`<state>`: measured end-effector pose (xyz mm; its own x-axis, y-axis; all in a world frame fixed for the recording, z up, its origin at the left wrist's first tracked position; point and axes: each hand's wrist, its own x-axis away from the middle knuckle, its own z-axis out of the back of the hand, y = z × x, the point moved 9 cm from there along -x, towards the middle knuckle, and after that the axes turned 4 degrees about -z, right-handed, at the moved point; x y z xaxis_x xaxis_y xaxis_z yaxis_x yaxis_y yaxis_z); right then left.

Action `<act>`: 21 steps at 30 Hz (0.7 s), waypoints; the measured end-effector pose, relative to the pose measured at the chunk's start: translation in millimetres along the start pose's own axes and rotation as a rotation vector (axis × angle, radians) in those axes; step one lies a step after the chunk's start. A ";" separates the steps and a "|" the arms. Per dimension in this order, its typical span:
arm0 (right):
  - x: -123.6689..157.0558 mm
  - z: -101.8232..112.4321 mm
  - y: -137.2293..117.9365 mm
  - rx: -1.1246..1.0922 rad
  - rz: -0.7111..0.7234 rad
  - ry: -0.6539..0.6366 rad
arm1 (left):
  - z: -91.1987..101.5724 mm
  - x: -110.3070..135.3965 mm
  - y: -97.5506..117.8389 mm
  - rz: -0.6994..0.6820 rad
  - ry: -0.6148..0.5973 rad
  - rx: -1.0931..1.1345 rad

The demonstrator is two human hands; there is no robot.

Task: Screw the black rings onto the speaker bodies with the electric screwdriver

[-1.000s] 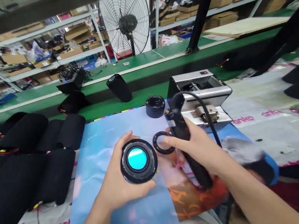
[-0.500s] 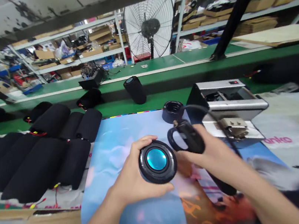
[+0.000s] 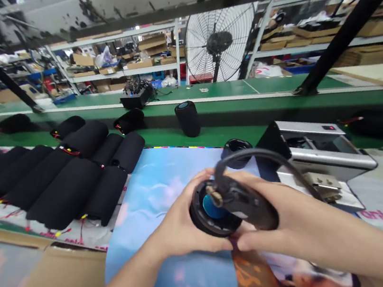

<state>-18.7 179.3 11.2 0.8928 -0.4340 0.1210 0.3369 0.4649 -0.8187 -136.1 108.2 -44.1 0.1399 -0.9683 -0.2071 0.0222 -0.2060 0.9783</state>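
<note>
My left hand (image 3: 179,223) is wrapped around a round black speaker (image 3: 213,228) with a shiny blue centre, face up above the printed sheet. A notched black ring (image 3: 198,214) shows on the speaker's face. In my right hand (image 3: 276,199) is a black corded tool that looks like an electric screwdriver (image 3: 247,202). Its cord end overlaps the speaker in view, and its other end is hidden behind my hand and forearm. My right fingertips are at the speaker's right edge, partly hidden.
Black ring parts (image 3: 237,145) stand by a silver screw feeder (image 3: 321,143). A black cylindrical speaker (image 3: 188,118) stands on the green bench (image 3: 157,133). Several black cloth-covered cylinders (image 3: 66,187) with wires lie at left. The cord (image 3: 272,154) arches over the sheet (image 3: 148,242).
My right hand has moved left to the speaker. The black ring formerly in its fingers now appears on the speaker's face. The view has shifted, so the surroundings sit further right.
</note>
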 end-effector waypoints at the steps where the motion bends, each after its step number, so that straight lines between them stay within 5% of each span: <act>1: 1.6 1.9 10.0 -0.060 -0.078 0.041 | 2.2 0.8 -3.7 0.013 0.032 -0.002; 7: 13.6 6.3 26.7 -0.232 -0.274 0.335 | -3.4 -2.5 -3.3 -0.035 -0.007 0.111; 16: 7.4 2.0 21.7 0.043 -0.278 0.221 | -1.9 -1.9 -7.9 0.043 0.032 0.114; 21: 9.9 0.5 24.9 0.064 -0.255 0.327 | -2.1 2.0 -10.6 0.052 0.051 0.132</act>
<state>-1.3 187.0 -7.7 0.6402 -0.7585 0.1220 0.5616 0.3536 -0.7480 -134.0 108.7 -54.9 0.1872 -0.9705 -0.1521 -0.1166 -0.1757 0.9775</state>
